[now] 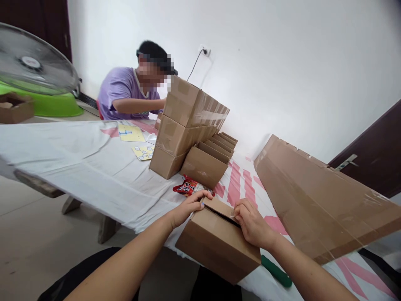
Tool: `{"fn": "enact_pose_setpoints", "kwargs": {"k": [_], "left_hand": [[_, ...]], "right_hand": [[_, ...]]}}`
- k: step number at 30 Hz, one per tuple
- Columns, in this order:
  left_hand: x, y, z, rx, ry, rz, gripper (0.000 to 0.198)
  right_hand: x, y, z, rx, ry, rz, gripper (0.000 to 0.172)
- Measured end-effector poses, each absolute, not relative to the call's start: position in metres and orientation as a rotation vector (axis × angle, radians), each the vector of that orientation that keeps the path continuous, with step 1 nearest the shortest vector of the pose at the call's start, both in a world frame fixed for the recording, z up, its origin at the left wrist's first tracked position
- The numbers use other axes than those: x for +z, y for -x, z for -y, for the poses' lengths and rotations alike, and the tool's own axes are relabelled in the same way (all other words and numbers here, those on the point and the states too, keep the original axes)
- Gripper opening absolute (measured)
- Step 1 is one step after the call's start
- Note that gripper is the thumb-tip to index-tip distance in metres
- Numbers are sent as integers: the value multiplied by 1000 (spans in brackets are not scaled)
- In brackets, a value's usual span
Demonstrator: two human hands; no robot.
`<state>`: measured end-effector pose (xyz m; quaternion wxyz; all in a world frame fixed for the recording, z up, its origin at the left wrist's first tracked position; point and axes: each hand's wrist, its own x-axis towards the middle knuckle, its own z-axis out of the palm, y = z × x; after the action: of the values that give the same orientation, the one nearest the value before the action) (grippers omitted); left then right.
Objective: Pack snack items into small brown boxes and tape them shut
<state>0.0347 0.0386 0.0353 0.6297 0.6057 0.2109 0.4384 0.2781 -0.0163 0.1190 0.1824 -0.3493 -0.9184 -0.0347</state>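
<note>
A brown cardboard box (219,246) lies tilted at the table's near edge, a dark narrow gap showing between its top flaps. My left hand (191,205) grips its far left corner, thumb on top and fingers over the far flap (219,205). At the right end of the gap, my right hand (253,223) is closed with its fingertips pinched together at the flap. A small shiny clear patch shows by those fingertips; what they pinch is hidden. Just beyond the box lies a red printed packet (188,187). A dark green rounded object (276,271) sticks out beneath my right forearm.
Stacked cardboard boxes (177,131) stand ahead, beside a row of open-flapped boxes (205,167). A large cardboard sheet or box (316,196) leans at right. A person in purple (122,90) sits across the table. Yellow cards (131,133) lie on the white cloth (78,159); a fan (34,60) stands left.
</note>
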Motion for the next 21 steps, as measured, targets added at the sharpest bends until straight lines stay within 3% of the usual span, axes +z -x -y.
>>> {"fn": "enact_pose_setpoints", "kwargs": {"k": [12, 21], "left_hand": [[30, -37, -42, 967, -1318, -437, 42], [30, -37, -42, 983, -1312, -442, 42]], "right_hand": [[115, -280, 15, 156, 873, 2514, 16], [120, -273, 12, 92, 868, 2566, 19]]}}
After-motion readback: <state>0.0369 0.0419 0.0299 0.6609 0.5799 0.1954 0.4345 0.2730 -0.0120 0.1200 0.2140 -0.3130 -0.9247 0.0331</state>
